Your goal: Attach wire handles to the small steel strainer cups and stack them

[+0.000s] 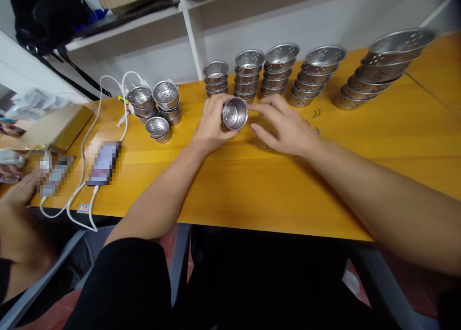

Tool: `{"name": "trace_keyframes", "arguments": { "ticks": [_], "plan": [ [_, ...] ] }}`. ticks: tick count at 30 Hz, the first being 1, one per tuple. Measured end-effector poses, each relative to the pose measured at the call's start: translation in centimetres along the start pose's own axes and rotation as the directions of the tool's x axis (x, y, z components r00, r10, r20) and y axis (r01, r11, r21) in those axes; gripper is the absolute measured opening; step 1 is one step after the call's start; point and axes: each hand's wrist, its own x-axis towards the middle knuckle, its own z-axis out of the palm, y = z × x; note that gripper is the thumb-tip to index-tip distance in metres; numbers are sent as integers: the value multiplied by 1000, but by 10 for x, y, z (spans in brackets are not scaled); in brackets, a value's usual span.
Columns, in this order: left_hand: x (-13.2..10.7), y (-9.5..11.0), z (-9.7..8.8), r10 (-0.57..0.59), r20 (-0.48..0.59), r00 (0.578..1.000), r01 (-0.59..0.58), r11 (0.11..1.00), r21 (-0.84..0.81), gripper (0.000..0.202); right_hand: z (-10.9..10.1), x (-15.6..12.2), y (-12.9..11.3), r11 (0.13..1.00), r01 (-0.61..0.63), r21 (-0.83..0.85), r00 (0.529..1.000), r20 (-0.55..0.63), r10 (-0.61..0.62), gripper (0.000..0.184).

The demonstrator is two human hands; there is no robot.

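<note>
My left hand (pixel 210 123) is wrapped round a small perforated steel cup (pixel 234 113), tipped so its open mouth faces me. My right hand (pixel 284 125) rests on the yellow table (pixel 252 186) just right of the cup, its fingertips touching the cup's rim and its fingers partly curled. Small wire hooks (pixel 314 115) lie on the table beside my right hand.
Stacks of perforated steel cups (pixel 248 74) of growing size line the back edge, up to wide bowls (pixel 382 70) at right. Smaller cups (pixel 158 104) sit at left. White cables (pixel 90 142), a phone (pixel 103 163) and another person's hand (pixel 18 190) are at far left.
</note>
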Motion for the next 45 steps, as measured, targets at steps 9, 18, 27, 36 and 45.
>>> {"name": "trace_keyframes", "arguments": {
  "ticks": [9, 18, 27, 36, 45],
  "plan": [
    [-7, 19, 23, 187, -43, 981, -191, 972, -134, 69, 20, -3, -23, 972, 50, 229, 998, -34, -44, 33],
    [-6, 9, 28, 147, -5, 989, -146, 978, -151, 72, 27, -1, -22, 724, -260, 639, 963, 114, 246, 28],
    [-2, -1, 34, 199, 78, 977, -180, 963, -200, 82, 19, 4, -20, 578, -385, 719, 906, 175, 385, 66],
    [-3, 1, 27, 61, 75, 995, -45, 978, -202, 83, 6, -3, 3, 946, -14, 324, 993, -106, 52, 43],
    [-1, 10, 17, 44, 153, 987, -19, 986, -166, 81, 3, -1, 13, 988, 6, 154, 1000, 8, -7, 46]
  ]
}}
